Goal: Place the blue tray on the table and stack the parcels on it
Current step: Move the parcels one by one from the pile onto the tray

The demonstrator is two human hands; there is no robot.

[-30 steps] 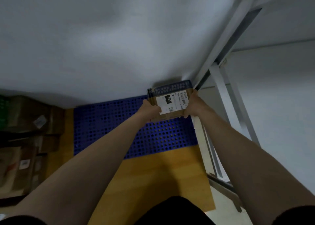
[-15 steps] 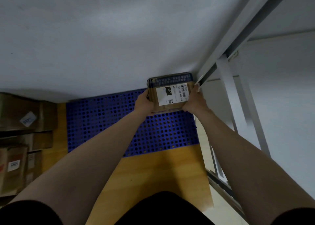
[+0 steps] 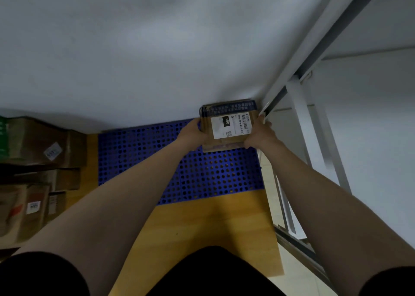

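Both hands grip one parcel [image 3: 226, 125] by its sides, the left hand [image 3: 190, 134] on its left edge and the right hand [image 3: 260, 136] on its right. It sits at the far right corner of the tray [image 3: 139, 156], by the wall. The tray lies on the tabletop [image 3: 213, 224], with more boxes [image 3: 40, 143] at left.

I read one white label [image 3: 231, 125] on top of the brown parcel [image 3: 224, 141]. A black block on it carries the number 150 in white. Beside a barcode at its far edge runs the code 150-150-A26 050. A small QR code sits at its near edge; the fine print around it is too blurred for me. Two stickers [image 3: 52, 151] on the cartons [image 3: 27, 138] at left are unreadable.
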